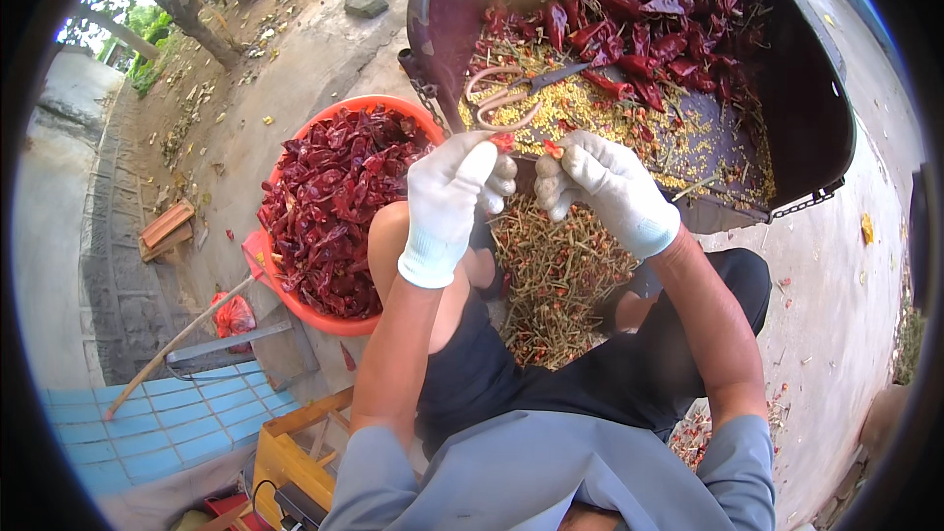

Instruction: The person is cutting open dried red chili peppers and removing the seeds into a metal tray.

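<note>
Both of my hands wear white knit gloves and are raised side by side above the front edge of a cart bed [726, 206]. My left hand [461, 177] pinches a small red piece of dried chili [503, 141]. Between the thumb and finger of my right hand [601, 181] is another red chili piece [552, 149], apart from the first. Just beyond my hands, scissors [527, 88] with tan handles lie on scattered yellow seeds [568, 114]. Whole dried red chilies [656, 22] are heaped farther back in the bed.
An orange basin [291, 155] full of dried chilies [332, 214] stands at my left. Cut stems [560, 287] are piled on the ground between my legs. A wooden-handled tool [177, 346], a red plastic bag [234, 316] and bricks [167, 228] lie farther left.
</note>
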